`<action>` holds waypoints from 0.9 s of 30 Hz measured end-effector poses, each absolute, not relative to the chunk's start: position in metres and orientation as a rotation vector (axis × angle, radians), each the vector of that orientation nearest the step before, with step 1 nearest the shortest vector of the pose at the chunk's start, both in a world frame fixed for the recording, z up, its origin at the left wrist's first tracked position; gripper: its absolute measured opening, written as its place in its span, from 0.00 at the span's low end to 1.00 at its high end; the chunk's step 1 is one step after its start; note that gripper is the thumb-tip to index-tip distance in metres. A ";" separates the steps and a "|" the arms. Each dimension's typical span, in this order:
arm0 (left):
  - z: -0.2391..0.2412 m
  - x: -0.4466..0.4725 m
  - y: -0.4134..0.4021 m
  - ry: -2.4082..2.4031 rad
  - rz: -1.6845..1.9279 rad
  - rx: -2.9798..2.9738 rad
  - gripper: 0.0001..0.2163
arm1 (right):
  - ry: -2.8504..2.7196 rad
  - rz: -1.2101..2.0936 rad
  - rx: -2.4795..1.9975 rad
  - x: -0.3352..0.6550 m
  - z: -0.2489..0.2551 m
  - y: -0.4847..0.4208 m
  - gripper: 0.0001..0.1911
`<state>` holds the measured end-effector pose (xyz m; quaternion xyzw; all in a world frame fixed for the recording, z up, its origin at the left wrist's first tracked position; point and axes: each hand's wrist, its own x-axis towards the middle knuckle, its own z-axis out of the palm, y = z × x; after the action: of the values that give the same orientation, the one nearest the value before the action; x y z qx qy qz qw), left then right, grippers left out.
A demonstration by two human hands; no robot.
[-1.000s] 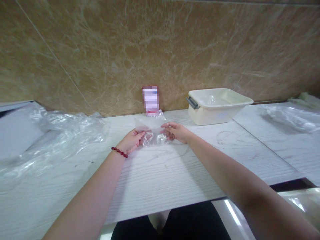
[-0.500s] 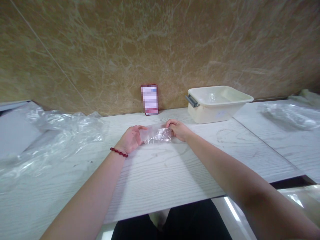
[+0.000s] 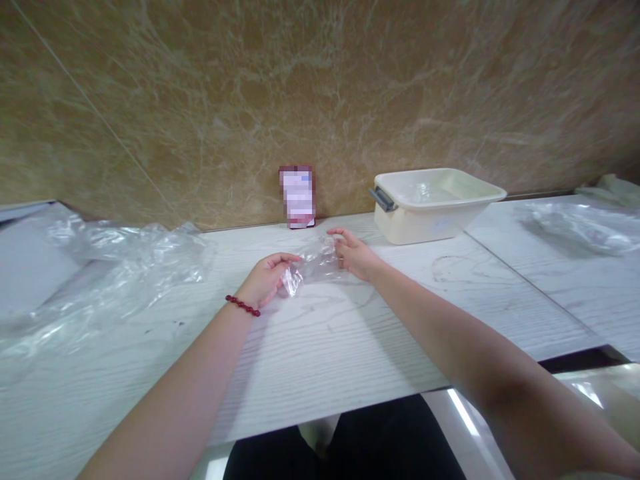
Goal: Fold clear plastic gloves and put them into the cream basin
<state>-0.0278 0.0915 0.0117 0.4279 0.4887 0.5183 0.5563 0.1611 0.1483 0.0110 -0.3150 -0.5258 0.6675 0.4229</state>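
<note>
A small clear plastic bag [image 3: 316, 261] is stretched between my two hands just above the table. My left hand [image 3: 267, 280], with a red bead bracelet at the wrist, pinches the bag's crumpled left end between thumb and fingers. At the right end, my right hand [image 3: 354, 255] grips the bag's edge with its lower fingers while the index finger points outward. Part of the film is hidden behind the fingers. I cannot make out anything inside the bag.
On the white wood-grain table [image 3: 330, 360], a cream plastic bin [image 3: 425, 223] with a grey handle stands back right. A phone [image 3: 299, 197] leans on the marble wall. Clear plastic film [image 3: 135, 260] lies at left, and more clear plastic [image 3: 585, 223] at far right.
The bag went from lying flat and smooth between my hands to crumpled and puffed out. My left fingers have closed in on it; my right index finger has stretched out.
</note>
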 end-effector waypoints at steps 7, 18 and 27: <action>0.015 -0.034 0.093 1.125 1.335 0.951 0.13 | -1.340 1.753 -0.762 0.160 0.010 0.147 0.16; 0.016 -0.030 0.091 1.170 1.284 1.016 0.19 | -1.506 1.510 -0.835 0.159 0.007 0.148 0.30; 0.012 -0.031 0.091 1.251 1.184 1.151 0.22 | -1.536 1.398 -0.832 0.162 0.010 0.149 0.28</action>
<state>-0.0314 0.0914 0.0117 0.4779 0.5196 0.4917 0.5097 0.1617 0.1490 0.0097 -0.3347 -0.6174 0.5622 0.4368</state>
